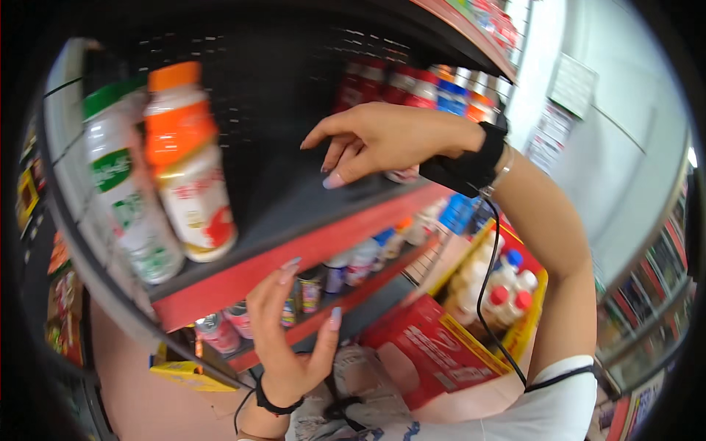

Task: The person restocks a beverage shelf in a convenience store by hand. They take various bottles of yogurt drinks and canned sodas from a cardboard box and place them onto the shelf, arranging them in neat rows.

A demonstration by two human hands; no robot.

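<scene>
My right hand (pixel 380 140) reaches over the dark upper shelf (pixel 276 193), its fingers bent and nothing seen between them. Behind it, red bottles (pixel 397 85) are partly hidden by the hand and wrist. Below the red front edge (pixel 331 237) of that shelf, my left hand (pixel 292 331) is raised with fingers spread and no object in it. At the shelf's left end stand an orange-capped bottle (pixel 190 165) with an orange and white wrap and a green-capped bottle (pixel 129 187), side by side.
Cans (pixel 218 331) and small bottles (pixel 361 262) line the lower shelf. A red and yellow carton (pixel 441 353) of capped bottles (pixel 502 292) stands on the floor by my right arm. Left, a yellow box (pixel 190 369) sits beneath the rack's curved frame (pixel 110 275). A black cable (pixel 480 292) hangs from my right wrist.
</scene>
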